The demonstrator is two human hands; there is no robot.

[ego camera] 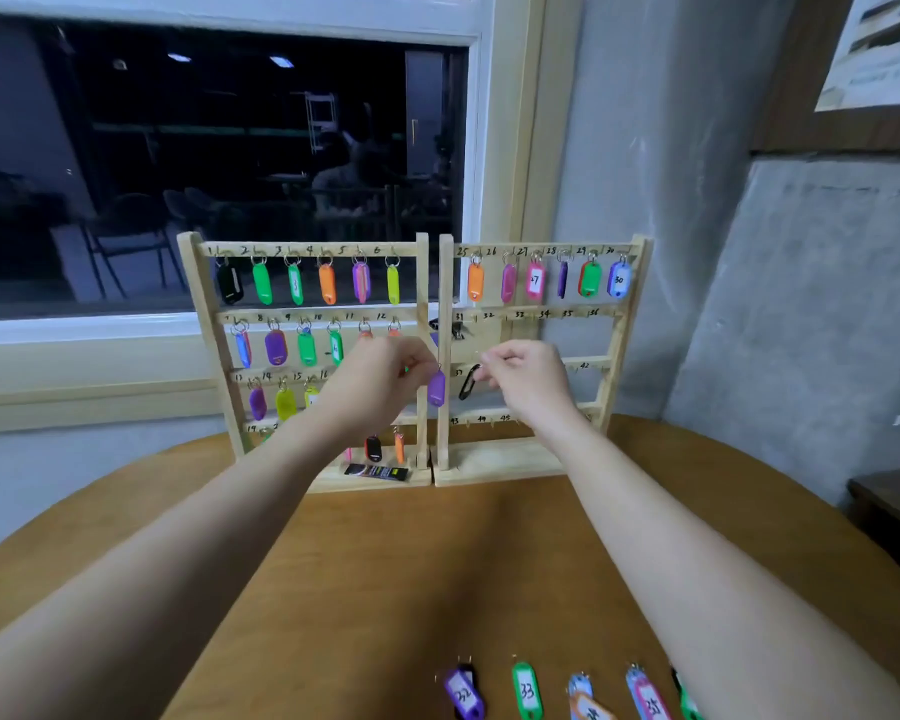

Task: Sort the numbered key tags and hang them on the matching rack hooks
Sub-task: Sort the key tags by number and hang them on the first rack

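Two wooden key racks stand side by side on the round table: the left rack (205, 304) with numbers from 1 up, the right rack (630, 314) with numbers from 25 up. Coloured tags fill most left hooks and the right rack's top row. My left hand (385, 371) pinches the ring of a purple tag (436, 388) in front of the gap between the racks. My right hand (526, 371) pinches a black tag (470, 381) near hook 37. Several loose tags lie at the near table edge, among them a purple tag (463, 694) and a green tag 33 (527, 691).
The brown table (411, 563) carries the racks at its far side. A small black packet (378, 471) lies on the left rack's base. A window is behind the racks, a grey wall to the right, and a dark stool (894, 504) at the right edge.
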